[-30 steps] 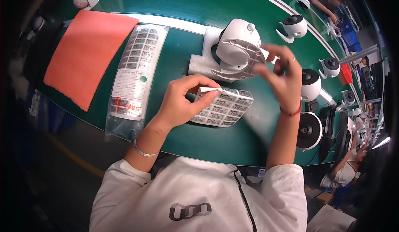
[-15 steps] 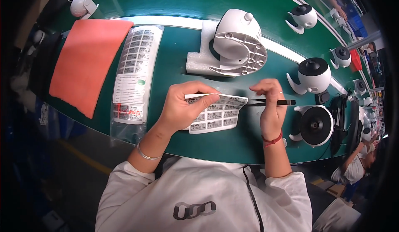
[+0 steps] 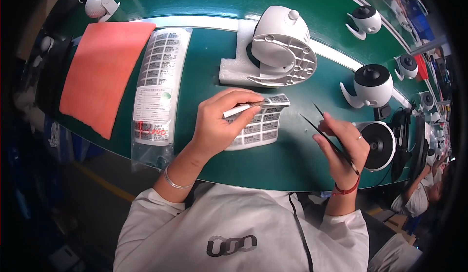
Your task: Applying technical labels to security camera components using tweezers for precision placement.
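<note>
Between thumb and fingers, my left hand [image 3: 225, 121] pinches the top of a sheet of printed labels [image 3: 261, 128], which is folded over there. My right hand [image 3: 345, 147] grips black tweezers [image 3: 325, 130]; their two tips are spread apart and point toward the sheet without touching it. Just beyond the sheet, a white camera housing [image 3: 282, 45] lies on its side with its ribbed underside showing. White foam [image 3: 233, 72] props it up on the left.
An orange foam sheet [image 3: 105, 72] and a plastic bag of label sheets [image 3: 158, 87] lie to the left. Several white cameras with black discs [image 3: 373, 84] stand on the right, near dark cables [image 3: 402, 135]. Another white camera [image 3: 101, 7] sits far left. A person [image 3: 421, 186] is at the right.
My right hand has drawn back to the right and nearer me, away from the sheet, and turned the tweezers toward it. My left hand now folds the sheet's top edge over.
</note>
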The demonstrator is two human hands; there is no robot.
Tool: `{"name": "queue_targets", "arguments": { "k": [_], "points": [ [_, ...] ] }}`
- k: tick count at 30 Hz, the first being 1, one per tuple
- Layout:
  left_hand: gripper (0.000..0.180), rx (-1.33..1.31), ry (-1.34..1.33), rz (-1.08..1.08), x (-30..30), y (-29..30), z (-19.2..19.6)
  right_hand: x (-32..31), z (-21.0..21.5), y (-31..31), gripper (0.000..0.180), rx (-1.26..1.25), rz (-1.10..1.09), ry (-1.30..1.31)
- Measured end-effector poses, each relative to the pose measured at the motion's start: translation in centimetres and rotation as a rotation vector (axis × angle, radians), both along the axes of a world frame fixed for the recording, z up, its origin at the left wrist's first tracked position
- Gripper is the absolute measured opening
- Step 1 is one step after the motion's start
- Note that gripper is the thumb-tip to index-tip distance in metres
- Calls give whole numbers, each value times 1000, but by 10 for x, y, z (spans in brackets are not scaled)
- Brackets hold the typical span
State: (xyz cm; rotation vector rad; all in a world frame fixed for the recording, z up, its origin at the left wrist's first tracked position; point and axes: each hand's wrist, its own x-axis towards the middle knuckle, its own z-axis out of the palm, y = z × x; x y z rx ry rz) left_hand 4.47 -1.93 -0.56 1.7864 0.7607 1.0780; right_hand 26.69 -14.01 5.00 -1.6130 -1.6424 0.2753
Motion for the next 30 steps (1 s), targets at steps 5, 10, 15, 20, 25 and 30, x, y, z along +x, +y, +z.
{"name": "queue_targets", "arguments": {
  "k": [5, 10, 15, 20, 25, 30],
  "points": [
    [29, -53, -30, 5, 3, -5, 0, -20, 19, 27, 35, 136, 292, -75],
    [53, -89, -17, -49, -1, -8, -2, -23, 14, 39, 31, 149, 366, -106],
    [55, -22, 29, -67, -2, -6, -2, -24, 13, 40, 25, 130, 382, -14],
    [62, 44, 39, -117, -2, -3, -4, -15, 15, 43, 22, 182, 281, 5],
    [74, -117, 177, -92, -3, -1, -7, -3, 5, 48, 28, 283, 364, -256],
    [77, -113, 168, -84, -1, -1, -14, -1, -20, 61, 31, 324, 423, -517]
  ]
}}
